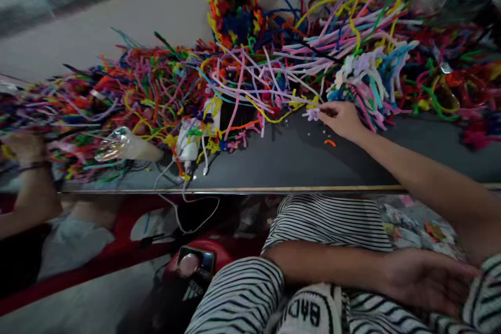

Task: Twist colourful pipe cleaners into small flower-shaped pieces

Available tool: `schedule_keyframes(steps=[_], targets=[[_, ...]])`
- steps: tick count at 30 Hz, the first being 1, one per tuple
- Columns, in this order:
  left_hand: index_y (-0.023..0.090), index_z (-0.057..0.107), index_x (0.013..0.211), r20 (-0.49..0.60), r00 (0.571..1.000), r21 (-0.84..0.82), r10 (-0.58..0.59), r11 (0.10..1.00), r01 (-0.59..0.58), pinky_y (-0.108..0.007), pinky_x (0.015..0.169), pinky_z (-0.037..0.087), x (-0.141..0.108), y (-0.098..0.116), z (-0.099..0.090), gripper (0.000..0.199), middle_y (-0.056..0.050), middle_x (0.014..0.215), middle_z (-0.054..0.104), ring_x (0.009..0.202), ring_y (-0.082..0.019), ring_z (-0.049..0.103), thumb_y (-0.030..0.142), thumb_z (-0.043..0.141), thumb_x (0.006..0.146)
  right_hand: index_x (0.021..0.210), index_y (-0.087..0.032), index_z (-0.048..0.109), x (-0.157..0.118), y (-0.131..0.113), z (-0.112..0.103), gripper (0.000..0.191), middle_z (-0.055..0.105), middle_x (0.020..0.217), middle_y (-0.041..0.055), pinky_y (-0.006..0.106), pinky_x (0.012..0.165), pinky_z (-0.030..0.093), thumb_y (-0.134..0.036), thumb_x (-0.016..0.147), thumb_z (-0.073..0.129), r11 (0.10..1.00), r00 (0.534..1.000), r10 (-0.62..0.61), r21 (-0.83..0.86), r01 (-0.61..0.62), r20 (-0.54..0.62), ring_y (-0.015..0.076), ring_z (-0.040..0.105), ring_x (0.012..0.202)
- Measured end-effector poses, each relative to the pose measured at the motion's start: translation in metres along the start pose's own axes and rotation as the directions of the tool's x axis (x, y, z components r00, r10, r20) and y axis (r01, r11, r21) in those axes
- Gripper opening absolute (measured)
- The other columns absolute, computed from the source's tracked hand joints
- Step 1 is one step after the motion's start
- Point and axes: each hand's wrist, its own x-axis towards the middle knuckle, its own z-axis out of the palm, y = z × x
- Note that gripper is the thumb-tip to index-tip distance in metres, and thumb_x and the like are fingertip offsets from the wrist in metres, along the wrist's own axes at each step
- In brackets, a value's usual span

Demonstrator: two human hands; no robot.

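Observation:
My right hand reaches over the grey table, thumb and fingers pinched on a small lavender piece of bent pipe cleaner. Beside that hand, a bunch of pipe cleaners in white, lavender, blue and pink rises from the pile. Just below the fingers, a short orange scrap lies on the tabletop. My left arm crosses my lap, and my left hand rests there palm up, fingers loosely extended and holding nothing.
A long heap of coloured pipe cleaners runs along the table against the wall. A white power strip with a cable and a plastic-wrapped roll lie at left. Another person's hand touches the heap at far left.

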Motion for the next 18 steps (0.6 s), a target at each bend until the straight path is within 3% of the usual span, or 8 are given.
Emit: schedule_keyframes(steps=[3,5,7,9,10,11,13,18], targets=[[-0.001,0.044,0.159,0.172,0.926,0.066,0.335,0.934,-0.351,-0.042,0.086,0.055,-0.078,-0.021,-0.018,0.07,-0.011,0.087,0.061,0.071,-0.021,0.062,0.026,0.037,0.095,0.094,-0.019,0.083,-0.001,0.0,-0.001,0.021,0.078,0.08,0.0082,0.037,0.073,0.057,-0.037,0.088,0.073,1.0,1.0,-0.021,0.008,0.021,0.004,0.0251,0.074,0.077],[0.007,0.057,0.15,0.293,0.762,0.247,0.578,0.724,-0.644,-0.039,0.098,0.055,-0.141,-0.023,-0.029,0.063,-0.013,0.109,0.069,0.099,-0.023,0.069,0.033,0.055,0.093,0.094,-0.02,0.083,-0.002,0.001,-0.001,0.021,0.078,0.081,0.0079,0.037,0.073,0.057,-0.037,0.088,0.072,0.999,0.999,-0.037,0.026,0.037,-0.003,0.0245,0.074,0.078],[0.02,0.069,0.136,0.197,0.448,0.517,0.872,0.295,-0.803,-0.038,0.104,0.055,-0.207,-0.011,-0.044,0.048,-0.011,0.127,0.07,0.113,-0.024,0.067,0.041,0.066,0.093,0.095,-0.019,0.083,-0.003,0.004,0.0,0.022,0.079,0.082,0.0077,0.036,0.073,0.057,-0.037,0.088,0.071,0.997,0.999,-0.046,0.058,0.047,-0.022,0.0236,0.074,0.078],[0.022,0.07,0.126,0.059,-0.016,0.804,0.998,-0.057,-0.593,-0.036,0.1,0.056,-0.261,0.013,-0.069,0.037,-0.01,0.128,0.071,0.11,-0.022,0.068,0.045,0.067,0.096,0.097,-0.018,0.083,-0.003,0.009,0.001,0.026,0.08,0.085,0.0079,0.035,0.073,0.057,-0.039,0.087,0.071,0.994,0.998,-0.044,0.103,0.047,-0.038,0.0233,0.074,0.079],[0.022,0.069,0.124,0.04,-0.215,0.898,0.976,-0.13,-0.421,-0.035,0.096,0.057,-0.282,0.028,-0.086,0.036,-0.01,0.125,0.072,0.105,-0.021,0.068,0.044,0.067,0.096,0.098,-0.018,0.083,-0.003,0.012,0.001,0.028,0.08,0.087,0.0081,0.036,0.073,0.057,-0.04,0.086,0.071,0.991,0.998,-0.048,0.124,0.053,-0.044,0.0235,0.074,0.079],[0.021,0.068,0.126,0.027,-0.343,0.955,0.939,-0.125,-0.268,-0.034,0.094,0.057,-0.297,0.043,-0.104,0.037,-0.01,0.123,0.073,0.102,-0.02,0.068,0.043,0.068,0.096,0.099,-0.017,0.082,-0.002,0.014,0.002,0.029,0.081,0.089,0.0082,0.036,0.073,0.057,-0.041,0.086,0.071,0.988,0.997,-0.056,0.139,0.062,-0.05,0.0237,0.074,0.079],[0.021,0.067,0.128,0.032,-0.448,0.997,0.893,-0.057,-0.042,-0.033,0.09,0.057,-0.312,0.072,-0.143,0.043,-0.009,0.115,0.075,0.095,-0.019,0.069,0.043,0.074,0.092,0.098,-0.018,0.082,-0.001,0.017,0.003,0.03,0.081,0.088,0.0079,0.037,0.073,0.057,-0.042,0.085,0.072,0.986,0.995,-0.072,0.145,0.082,-0.074,0.024,0.074,0.078],[0.019,0.078,0.101,0.085,-0.373,0.995,0.924,-0.062,0.073,-0.03,0.082,0.056,-0.309,0.114,-0.207,0.022,-0.006,0.098,0.081,0.085,-0.017,0.073,0.038,0.073,0.093,0.094,-0.02,0.082,0.0,0.014,0.005,0.029,0.08,0.085,0.0075,0.038,0.074,0.059,-0.048,0.087,0.074,0.985,0.987,-0.065,0.148,0.086,-0.145,0.0242,0.075,0.079]])
